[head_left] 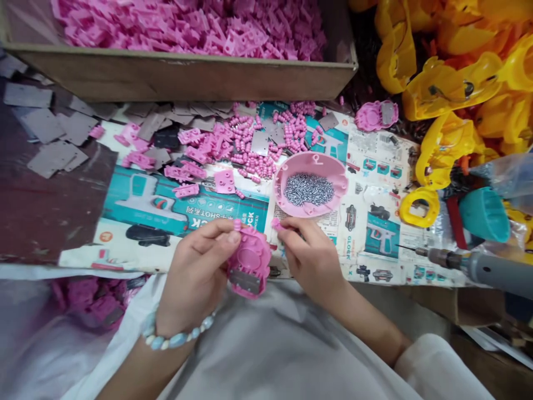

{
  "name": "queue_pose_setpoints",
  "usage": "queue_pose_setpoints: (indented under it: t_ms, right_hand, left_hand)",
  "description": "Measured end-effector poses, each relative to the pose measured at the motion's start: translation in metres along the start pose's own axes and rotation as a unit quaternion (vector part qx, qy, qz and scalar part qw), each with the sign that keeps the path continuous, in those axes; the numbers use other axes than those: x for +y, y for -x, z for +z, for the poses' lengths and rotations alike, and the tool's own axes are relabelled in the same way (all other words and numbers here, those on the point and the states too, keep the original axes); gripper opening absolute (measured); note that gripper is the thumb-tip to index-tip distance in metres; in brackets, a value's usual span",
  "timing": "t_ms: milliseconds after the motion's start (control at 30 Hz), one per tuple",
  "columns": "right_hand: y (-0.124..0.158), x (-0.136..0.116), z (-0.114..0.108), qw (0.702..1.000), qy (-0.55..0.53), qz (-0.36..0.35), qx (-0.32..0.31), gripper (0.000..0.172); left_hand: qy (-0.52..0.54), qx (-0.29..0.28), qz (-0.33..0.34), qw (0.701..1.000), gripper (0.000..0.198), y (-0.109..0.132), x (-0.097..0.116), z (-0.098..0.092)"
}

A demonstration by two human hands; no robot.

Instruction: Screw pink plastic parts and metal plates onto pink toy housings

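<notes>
Along the far edge of the bench stands a wooden box (179, 75) heaped with pink parts. To its right lies a pile of yellow shells (449, 83), which spills down toward a yellow ring (420, 206) and a teal cup (485, 214). A printed sheet (175, 208) covers the bench top. Grey plates (54, 130) are scattered over its left end, and pink beads (258, 144) and flat pink pieces are strewn across its middle. A driver (478, 268) lies at the right edge, its bit pointing left. Near the centre sits a pink dish (291, 208) holding a heap of small screws (308, 189).

Just below the dish, over the lap, both hands meet. The left hand (195, 272) wears a bead bracelet (179, 336), and its fingers are curled shut around a round pink housing (250, 258) — thumb on the upper rim, a grey plate showing at the lower edge. The housing is held upright at the near edge of the sheet. The right hand (310, 255) has thumb and forefinger pinched on a tiny pink peg (276, 224), just beside the housing's upper right corner — the other fingers are loosely folded under.
</notes>
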State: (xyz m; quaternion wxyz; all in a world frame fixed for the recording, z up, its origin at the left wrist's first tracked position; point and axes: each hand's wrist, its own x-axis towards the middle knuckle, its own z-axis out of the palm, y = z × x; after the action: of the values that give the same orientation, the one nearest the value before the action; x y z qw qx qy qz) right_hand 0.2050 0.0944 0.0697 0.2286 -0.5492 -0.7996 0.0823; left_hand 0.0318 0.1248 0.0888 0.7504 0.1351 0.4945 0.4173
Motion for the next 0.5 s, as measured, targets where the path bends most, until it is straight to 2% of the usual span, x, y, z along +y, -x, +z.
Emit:
queue_pose_setpoints:
  t_ms: [167,333,433,500]
  right_hand:
    - [-0.004,0.001,0.001,1.0,0.01,-0.01,0.007,0.014]
    - [-0.003,-0.004,0.009,0.998,0.027,0.041,0.045,0.011]
    - [-0.002,-0.009,0.007,0.996,-0.014,0.065,0.064,0.011]
    - [-0.002,-0.014,0.001,0.99,-0.077,0.048,0.112,0.015]
  left_hand:
    - [0.012,-0.035,-0.046,0.998,0.038,0.0,0.0,0.002]
    - [0.01,-0.003,-0.054,0.998,0.042,0.0,0.004,-0.003]
    - [-0.006,0.005,-0.046,0.999,0.044,0.001,0.005,-0.006]
    - [-0.022,-0.007,-0.03,0.999,0.04,0.002,0.003,-0.007]
